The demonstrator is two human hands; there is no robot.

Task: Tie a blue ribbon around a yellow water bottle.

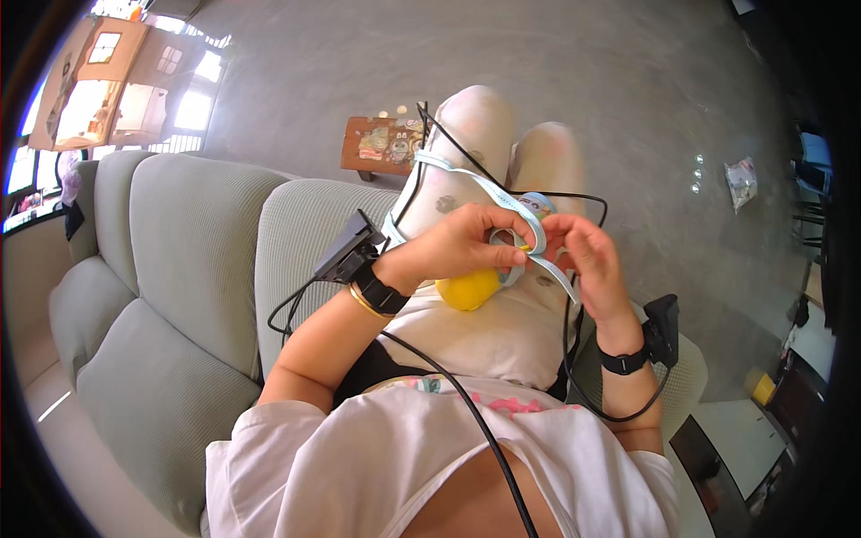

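Note:
My left hand (pixel 474 239) pinches a light blue ribbon-like strap (pixel 494 190) between thumb and fingers above my lap. One stretch of the strap runs back over my thigh, and a short end hangs down towards my right hand. Beside the strap, with its fingers curled and partly hidden, is my right hand (pixel 592 259); whether it grips anything cannot be told. A round yellow object (pixel 469 290) rests on my lap under my left hand. A small yellow piece shows at my left fingertips. Behind the hands, a roll with a printed pattern (pixel 536 202) is partly covered.
Black cables (pixel 451 376) run from the wrist-worn devices across my lap and knees. A grey-green sofa (pixel 202 269) extends to the left. Beyond my knees stands a low wooden stool (pixel 383 144) with stickers. A plastic packet (pixel 741 183) lies on the floor at the right.

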